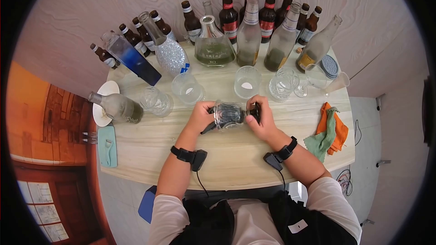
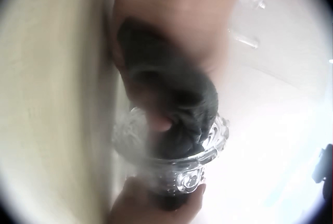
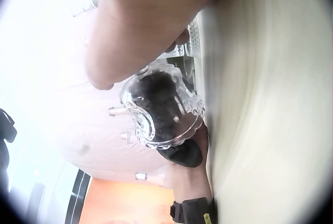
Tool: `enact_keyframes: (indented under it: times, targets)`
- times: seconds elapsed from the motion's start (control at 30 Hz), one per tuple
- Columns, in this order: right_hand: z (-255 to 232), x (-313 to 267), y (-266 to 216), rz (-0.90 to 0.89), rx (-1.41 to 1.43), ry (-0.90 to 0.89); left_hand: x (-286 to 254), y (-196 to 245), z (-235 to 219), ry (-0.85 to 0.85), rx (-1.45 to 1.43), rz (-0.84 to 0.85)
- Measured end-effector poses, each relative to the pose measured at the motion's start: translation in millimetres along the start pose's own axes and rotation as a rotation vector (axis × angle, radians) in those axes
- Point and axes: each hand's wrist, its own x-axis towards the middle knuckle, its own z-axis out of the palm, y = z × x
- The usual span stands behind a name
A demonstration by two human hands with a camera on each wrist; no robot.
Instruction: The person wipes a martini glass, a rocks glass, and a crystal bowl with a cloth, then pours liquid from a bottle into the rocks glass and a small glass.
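Observation:
A clear, pattern-cut glass (image 1: pixel 230 115) lies sideways between the hands above the table, its scalloped mouth toward the left. My left hand (image 1: pixel 201 116) holds a dark cloth (image 2: pixel 174 86) at that mouth, with the thumb and part of the cloth inside the rim. Through the glass wall in the right wrist view, the dark cloth fills much of the bowl (image 3: pixel 156 101). At the other end, my right hand (image 1: pixel 263 120) grips the glass by its narrow base, where something dark shows between the fingers. The left fingertips are hidden by cloth and glass.
Several tumblers, among them a clear one (image 1: pixel 247 83), stand just beyond the hands. Behind them are tall bottles, a decanter (image 1: pixel 213 47) and brown beer bottles. Orange and green cloths (image 1: pixel 334 129) lie right; a peeler (image 1: pixel 108 150) on a teal board and a white plate (image 1: pixel 101 109) lie left.

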Motion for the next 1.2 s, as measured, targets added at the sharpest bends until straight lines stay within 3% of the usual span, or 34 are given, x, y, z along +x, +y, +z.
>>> enact_keyframes:
  times: [0.03,0.17,0.23,0.27,0.33,0.4,0.47,0.6,0.77,0.83,0.97,1.03,1.07,1.1,1.13,1.17,1.2]
  targets:
    - [-0.1,1.7,-0.5,-0.14,-0.07,-0.016,3.5,-6.1,-5.3,-0.022,-0.113,-0.08]
    - [0.1,3.0,-3.8,-0.249,-0.051,-0.044,5.7,-12.6,-13.5,-0.096,-0.258,-0.203]
    - [-5.2,1.3,-12.0,-0.069,-0.154,-0.099,3.0,-6.2,-6.0,-0.077,-0.186,-0.139]
    - [-6.3,-0.1,-11.8,-0.069,-0.153,-0.099,1.5,-4.6,-2.1,-0.059,-0.113,-0.076]
    - [-7.3,-2.2,-10.1,0.141,-0.144,-0.083,-1.5,-5.8,1.8,-0.056,-0.017,-0.018]
    - [-5.1,-1.4,-6.0,0.198,-0.095,-0.066,-2.6,-3.8,4.2,-0.053,0.08,0.041]
    - [-4.7,-0.2,-4.2,0.253,-0.045,-0.05,-3.9,4.3,6.1,-0.055,0.288,0.264]
    - [-4.0,-1.1,2.6,0.27,-0.021,-0.05,-2.7,-2.3,5.0,-0.026,0.288,0.282]
    - [1.2,1.0,-2.5,0.157,0.025,-0.011,0.8,-6.1,1.4,0.009,0.029,0.025]
    - [1.3,5.6,-4.5,-0.145,-0.039,0.026,3.1,-5.4,-3.4,-0.023,-0.066,-0.036]
    - [-0.3,2.3,-3.3,-0.204,0.007,0.0,3.5,-1.8,-6.8,-0.116,-0.227,-0.162]
    - [-7.4,1.4,-8.7,-0.081,-0.111,-0.111,2.1,-3.6,-2.2,-0.096,-0.209,-0.139]
    - [-7.5,0.3,-8.6,-0.081,-0.111,-0.111,1.4,-5.0,0.5,-0.076,-0.19,-0.116]
    - [-7.2,-0.9,-8.1,0.03,-0.107,-0.093,1.3,-7.9,1.9,-0.076,-0.19,-0.116]
    - [-6.8,-1.6,-7.4,0.14,-0.102,-0.075,1.5,-10.0,3.4,-0.077,-0.049,0.004]
    - [-5.7,-1.4,-6.3,0.14,-0.102,-0.075,1.4,-11.2,4.3,-0.077,0.092,0.124]
    - [-4.1,-0.7,-5.1,0.185,-0.044,-0.049,0.3,-11.6,4.3,-0.077,0.093,0.124]
